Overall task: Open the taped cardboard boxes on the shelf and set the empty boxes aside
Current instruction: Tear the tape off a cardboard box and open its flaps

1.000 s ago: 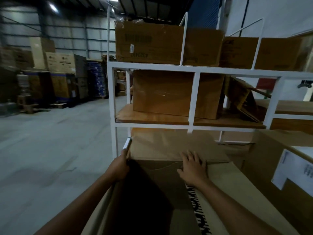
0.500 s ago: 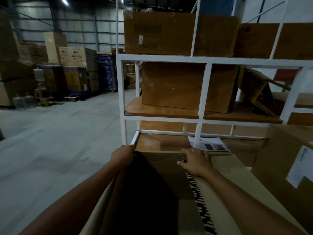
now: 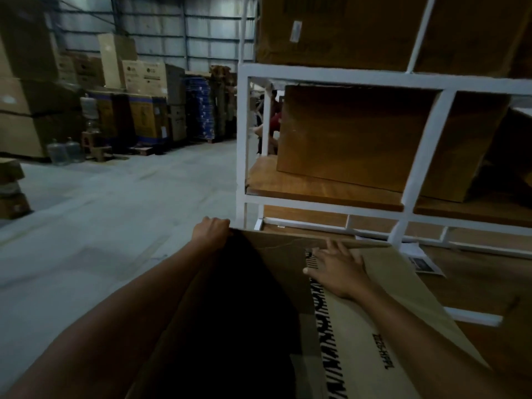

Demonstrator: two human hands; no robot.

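Observation:
I hold an open cardboard box point(image 3: 383, 306) in front of me, its inside dark on the left. My left hand point(image 3: 211, 233) grips the box's far left corner. My right hand point(image 3: 335, 264) lies flat on the top flap, fingers over the far edge beside a strip of black-printed tape point(image 3: 324, 318). Ahead stands a white metal shelf point(image 3: 437, 84) with wooden boards. A closed cardboard box point(image 3: 354, 136) sits on its middle level, and another closed box point(image 3: 339, 27) sits above.
A printed paper sheet point(image 3: 423, 263) lies on the low board right of the box. Stacked cartons point(image 3: 144, 90) and water jugs point(image 3: 64, 151) line the far wall. Bare concrete floor point(image 3: 100, 220) stretches to the left. A person in red point(image 3: 275, 116) shows behind the shelf.
The box has come back toward me off the low shelf and swung left, uncovering the paper sheet. Both hands kept their hold on its far edge.

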